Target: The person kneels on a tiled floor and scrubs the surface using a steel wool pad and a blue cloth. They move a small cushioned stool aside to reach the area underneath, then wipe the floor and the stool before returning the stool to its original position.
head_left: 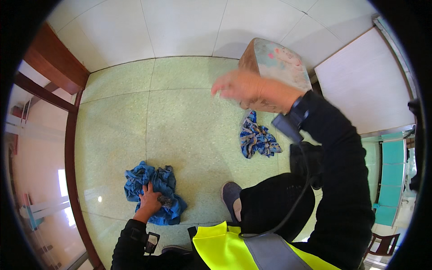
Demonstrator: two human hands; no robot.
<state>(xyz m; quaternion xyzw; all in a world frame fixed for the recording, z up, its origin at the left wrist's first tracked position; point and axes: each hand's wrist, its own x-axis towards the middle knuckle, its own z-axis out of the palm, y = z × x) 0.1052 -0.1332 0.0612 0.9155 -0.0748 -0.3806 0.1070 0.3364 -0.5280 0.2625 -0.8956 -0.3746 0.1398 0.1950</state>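
On the pale green floor (189,135), my left hand (148,200) presses on a crumpled blue cloth (168,189). A small grey mesh-like pad (164,201) lies beside its fingers on the cloth. My right hand (241,86), blurred, is raised with its fingers apart and nothing visible in it. It passes in front of a stool-like block with a faded picture on its side (278,57). Below that block, a crumpled blue patterned cloth (256,136) lies on the floor.
A white tiled wall (182,27) stands at the far side. Along the left runs a brown-framed glass door (71,145). At the right are a white panel (364,81), teal cabinet doors (393,175) and a brown wooden chair (383,243). My shoe (231,195) rests near the cloths.
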